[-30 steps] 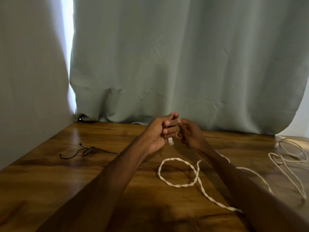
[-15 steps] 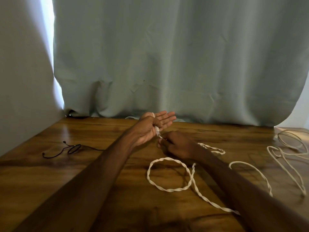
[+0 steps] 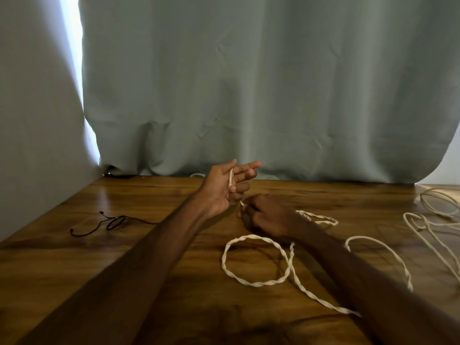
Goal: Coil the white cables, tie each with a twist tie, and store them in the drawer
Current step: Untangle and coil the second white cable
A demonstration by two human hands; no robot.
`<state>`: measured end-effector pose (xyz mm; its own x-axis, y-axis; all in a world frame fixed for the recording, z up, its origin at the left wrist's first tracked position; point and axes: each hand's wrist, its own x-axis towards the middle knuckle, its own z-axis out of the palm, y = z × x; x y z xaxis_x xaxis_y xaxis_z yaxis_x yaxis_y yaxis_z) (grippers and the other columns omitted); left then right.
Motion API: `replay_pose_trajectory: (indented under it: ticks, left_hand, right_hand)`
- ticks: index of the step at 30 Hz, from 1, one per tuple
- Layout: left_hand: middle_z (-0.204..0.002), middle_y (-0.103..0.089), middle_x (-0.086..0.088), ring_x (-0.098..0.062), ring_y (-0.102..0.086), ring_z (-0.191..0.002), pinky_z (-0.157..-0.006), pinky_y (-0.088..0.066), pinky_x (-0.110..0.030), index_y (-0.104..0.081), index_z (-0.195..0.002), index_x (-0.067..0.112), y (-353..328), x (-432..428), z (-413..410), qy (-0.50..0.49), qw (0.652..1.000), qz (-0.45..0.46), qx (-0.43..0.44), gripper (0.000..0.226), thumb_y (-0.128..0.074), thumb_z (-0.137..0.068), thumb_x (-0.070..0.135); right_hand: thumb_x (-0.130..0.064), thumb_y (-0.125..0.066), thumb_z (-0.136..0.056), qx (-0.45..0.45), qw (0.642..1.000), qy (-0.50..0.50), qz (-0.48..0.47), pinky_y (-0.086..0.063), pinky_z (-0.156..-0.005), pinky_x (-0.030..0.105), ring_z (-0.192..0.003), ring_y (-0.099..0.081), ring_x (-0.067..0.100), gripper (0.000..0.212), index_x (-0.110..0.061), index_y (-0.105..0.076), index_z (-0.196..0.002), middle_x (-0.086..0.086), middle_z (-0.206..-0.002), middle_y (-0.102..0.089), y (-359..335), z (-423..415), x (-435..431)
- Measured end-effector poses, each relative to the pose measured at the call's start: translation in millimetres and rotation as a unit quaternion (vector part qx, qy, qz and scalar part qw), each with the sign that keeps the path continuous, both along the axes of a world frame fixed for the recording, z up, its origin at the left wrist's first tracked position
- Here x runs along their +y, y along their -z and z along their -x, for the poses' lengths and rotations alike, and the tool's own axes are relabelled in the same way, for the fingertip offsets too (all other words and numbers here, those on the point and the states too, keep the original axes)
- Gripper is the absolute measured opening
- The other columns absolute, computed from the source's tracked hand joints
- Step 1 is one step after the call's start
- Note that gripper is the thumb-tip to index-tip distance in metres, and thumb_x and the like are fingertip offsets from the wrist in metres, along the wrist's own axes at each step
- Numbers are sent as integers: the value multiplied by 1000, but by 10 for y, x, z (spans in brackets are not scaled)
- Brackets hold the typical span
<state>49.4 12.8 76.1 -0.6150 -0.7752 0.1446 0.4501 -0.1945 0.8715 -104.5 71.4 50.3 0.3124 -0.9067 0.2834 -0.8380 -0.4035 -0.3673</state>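
A white twisted cable [image 3: 256,262] lies in a loose loop on the wooden table [image 3: 74,257], trailing toward the front right. My left hand [image 3: 225,188] is raised with its palm up and fingers spread, and the cable's end runs across the palm, held under the thumb. My right hand [image 3: 268,216] sits just below and to the right, its fingers curled and pinching the same cable a little further along. A second white cable [image 3: 433,220] lies tangled at the table's right edge.
A thin black cord [image 3: 109,222] lies on the table at the left. A grey-green curtain [image 3: 249,95] hangs along the back edge. A pale wall [image 3: 29,120] closes the left side. No drawer shows in view.
My hands have come apart. The left hand has opened its fingers and stays up with the cable end, while the right hand has dropped toward the table, drawing the cable down.
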Motion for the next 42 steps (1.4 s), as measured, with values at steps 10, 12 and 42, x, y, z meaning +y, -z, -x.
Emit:
replay_pose_trajectory:
  ticks: [10,12,42]
  left_hand:
    - [-135,-64,-19,-30,-74,-101,-69,-63,-29,-20,-154,-2,-14,64,-59,-73,994,58,-62,60,-31,-97,-19]
    - [-143,-56,-20,-35,-69,-112,-83,-63,-36,-16,-156,2,17,40,-104,-82,991,66,-80,68,-33,-95,-23]
    - [-46,-25,8,-6,-17,-36,-36,-12,-19,-36,-58,20,-22,204,97,24,933,198,-301,56,-37,-109,43]
  right_hand:
    - [-25,-56,-102,59,997,-41,27,-52,-70,28,-74,-64,4,22,-19,-77,-101,-4,-91,-75,-132,-4,-31]
    - [-27,-60,-99,79,995,-39,48,-48,-61,29,-64,-60,5,21,-18,-77,-89,-5,-75,-71,-152,-3,-22]
    - [-14,-43,-105,-561,822,-1,-98,-15,-39,17,-40,-26,3,24,-11,-64,-93,-8,-53,-36,-424,516,-25]
